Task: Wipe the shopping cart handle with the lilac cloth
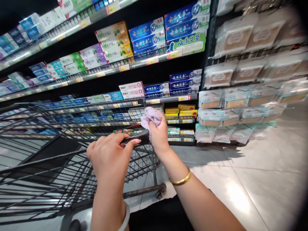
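A black wire shopping cart (72, 163) fills the left and lower middle of the view, with its dark handle (138, 138) at the centre. My left hand (112, 154) is wrapped round that handle, thumb on top. At the handle's right end, my right hand (158, 131) is closed on a crumpled lilac cloth (151, 119), which presses against the end of the bar. A gold bangle (181, 178) circles my right wrist, and a pale band (125, 216) is on my left.
Behind the cart, shelves (154, 61) hold rows of boxes with Chinese lettering. Bagged packs (237, 38) hang on hooks at the right. Pale floor tiles (271, 173) lie at the lower right. A cart wheel (160, 192) stands near the lower middle.
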A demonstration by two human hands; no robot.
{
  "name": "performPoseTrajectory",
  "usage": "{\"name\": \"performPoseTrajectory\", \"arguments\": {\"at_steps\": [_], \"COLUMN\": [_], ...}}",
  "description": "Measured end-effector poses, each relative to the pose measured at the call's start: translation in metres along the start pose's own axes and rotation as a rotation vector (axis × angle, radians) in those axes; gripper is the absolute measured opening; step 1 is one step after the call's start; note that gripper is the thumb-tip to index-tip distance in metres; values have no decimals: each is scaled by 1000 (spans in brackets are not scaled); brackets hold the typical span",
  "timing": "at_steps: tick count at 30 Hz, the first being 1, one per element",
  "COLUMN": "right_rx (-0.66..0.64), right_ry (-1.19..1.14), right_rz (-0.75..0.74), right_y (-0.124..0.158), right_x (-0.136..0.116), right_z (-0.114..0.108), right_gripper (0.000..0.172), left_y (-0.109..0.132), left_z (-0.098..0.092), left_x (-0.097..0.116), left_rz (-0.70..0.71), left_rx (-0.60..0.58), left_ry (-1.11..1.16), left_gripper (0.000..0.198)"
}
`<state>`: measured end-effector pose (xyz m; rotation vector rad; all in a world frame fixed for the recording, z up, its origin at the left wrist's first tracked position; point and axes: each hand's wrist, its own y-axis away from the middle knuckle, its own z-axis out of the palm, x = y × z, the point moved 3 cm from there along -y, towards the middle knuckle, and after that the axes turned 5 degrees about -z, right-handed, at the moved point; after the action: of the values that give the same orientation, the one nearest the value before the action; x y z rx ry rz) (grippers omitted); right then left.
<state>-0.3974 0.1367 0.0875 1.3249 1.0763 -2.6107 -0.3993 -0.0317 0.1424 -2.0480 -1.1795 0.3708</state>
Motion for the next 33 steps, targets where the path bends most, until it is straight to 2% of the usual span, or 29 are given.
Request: {"name": "performPoseTrajectory", "arguments": {"at_steps": [4, 9, 14, 17, 19, 20, 22, 23, 25, 26, 29, 31, 33], "right_rx": [-85, -389, -356, -526, -624, -620, -485, -345, -88, -11, -27, -100, -117], "right_ry": [4, 205, 497, 611, 585, 541, 404, 347, 166, 61, -58, -71, -133], "right_rz": [21, -189, -233, -339, -384, -388, -338, -263, -20, 87, 247, 359, 444], "right_y": [-5, -14, -13, 0, 4, 3, -4, -8, -9, -6, 10, 20, 23], "right_x": [-15, -48, -61, -82, -89, -86, -68, -52, -13, 6, 45, 55, 54], "right_z": [-4, -8, -11, -4, -1, -2, -7, -11, -16, -17, -13, -10, -10], "right_gripper": [36, 38, 37, 32, 34, 36, 41, 40, 37, 37, 36, 32, 32], "left_y": [3, 7, 11, 13, 14, 14, 15, 15, 16, 16, 17, 17, 18], "left_z": [1, 3, 2, 1, 0, -1, -1, -1, -2, -3, -5, -6, -6], "left_x": [4, 10, 13, 11, 9, 9, 8, 8, 9, 9, 7, 6, 6], "left_rz": [35, 93, 96, 123, 130, 125, 101, 90, 85, 84, 81, 80, 79], "left_rx": [60, 103, 127, 113, 101, 97, 93, 91, 90, 86, 78, 79, 81], "left_ry": [-21, -80, -88, -99, -90, -82, -64, -55, -34, -28, -22, -16, 1], "left_gripper": [28, 22, 27, 17, 12, 12, 19, 23, 29, 30, 31, 32, 32]}}
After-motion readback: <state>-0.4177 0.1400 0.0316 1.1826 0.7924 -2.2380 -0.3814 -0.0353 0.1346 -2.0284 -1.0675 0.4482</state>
